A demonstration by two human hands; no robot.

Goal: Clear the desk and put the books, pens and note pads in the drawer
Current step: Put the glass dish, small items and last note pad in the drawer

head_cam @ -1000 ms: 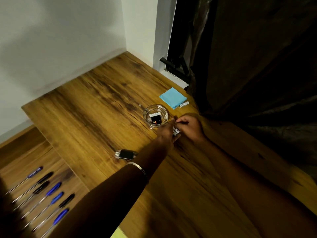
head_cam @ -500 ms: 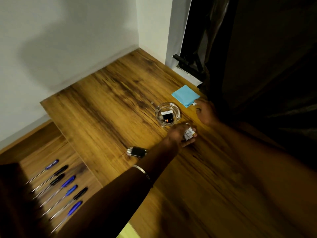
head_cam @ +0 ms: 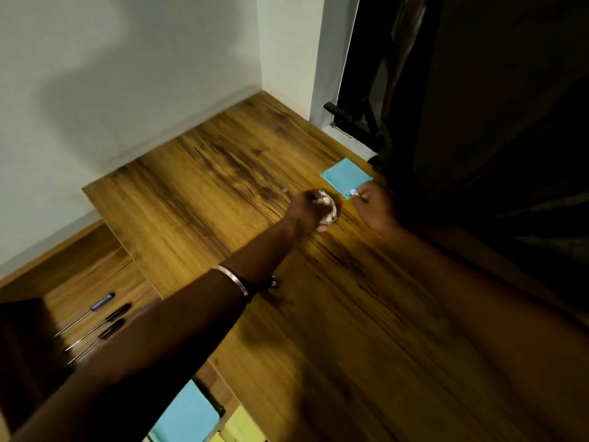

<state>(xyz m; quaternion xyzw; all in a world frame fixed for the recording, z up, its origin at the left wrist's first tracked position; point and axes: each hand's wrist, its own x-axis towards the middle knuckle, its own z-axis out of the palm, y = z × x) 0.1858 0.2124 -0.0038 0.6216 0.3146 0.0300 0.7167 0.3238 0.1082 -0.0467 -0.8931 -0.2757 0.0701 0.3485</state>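
Note:
A blue sticky note pad (head_cam: 345, 176) lies on the wooden desk (head_cam: 207, 193) near the dark curtain. My right hand (head_cam: 373, 207) pinches a small white tube (head_cam: 353, 193) at the pad's near corner. My left hand (head_cam: 305, 209) hangs curled over a glass dish (head_cam: 331, 209), hiding most of it; a small white item (head_cam: 318, 200) shows blurred in its fingers. In the open drawer (head_cam: 79, 269) at the lower left lie several blue and black pens (head_cam: 105, 317). A blue note pad (head_cam: 188, 416) and a yellow one (head_cam: 243, 425) show at the bottom edge.
A small dark metal-ended object (head_cam: 274, 282) peeks out from behind my left forearm on the desk. White walls close the desk at the back and left. A dark curtain (head_cam: 478, 154) and a black window handle (head_cam: 342, 113) stand on the right.
My left hand has moved from the desk up over the glass dish with the white item. My right hand has reached the blue pad's corner and pinched the white tube. The view shifted right.

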